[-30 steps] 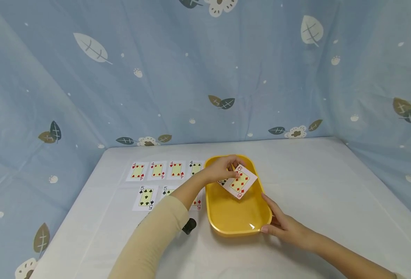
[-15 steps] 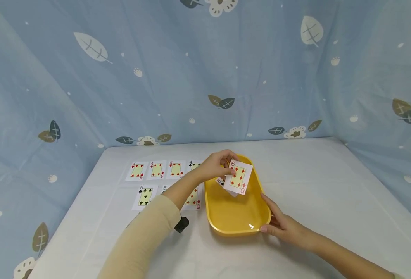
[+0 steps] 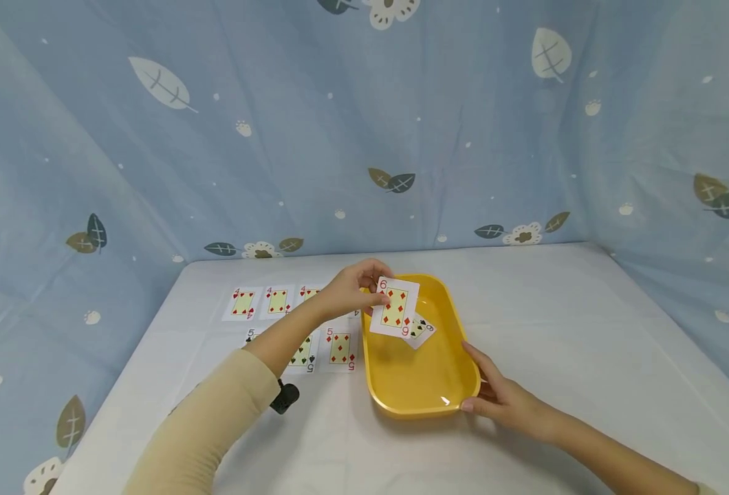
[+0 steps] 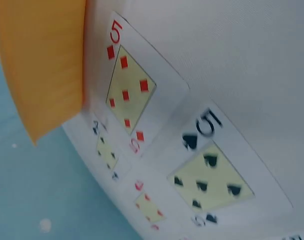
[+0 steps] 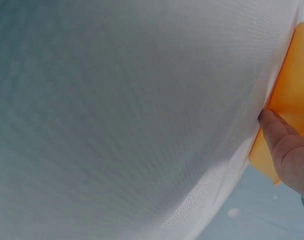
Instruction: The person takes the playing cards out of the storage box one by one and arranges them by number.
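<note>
My left hand (image 3: 353, 289) pinches a six of diamonds playing card (image 3: 395, 317), face up, over the left side of the yellow tray (image 3: 420, 395). Inside the tray lies a six of spades (image 3: 422, 331), partly covered by the held card. At the tray's near right corner, my right hand (image 3: 513, 407) grips the rim with thumb and fingers. The right wrist view shows the right hand (image 5: 292, 155) against the tray's side (image 5: 297, 75). The left hand itself is out of sight in the left wrist view.
Left of the tray, playing cards lie in two rows: fours such as the four of hearts (image 3: 243, 303) behind, fives such as the five of diamonds (image 3: 340, 349) in front. My left forearm covers some of them. A patterned blue curtain (image 3: 315, 137) stands behind the white table (image 3: 525, 295).
My left hand has moved left with the six of diamonds, turning it more upright. The six of spades now lies in the tray behind it. My right hand stays in place.
</note>
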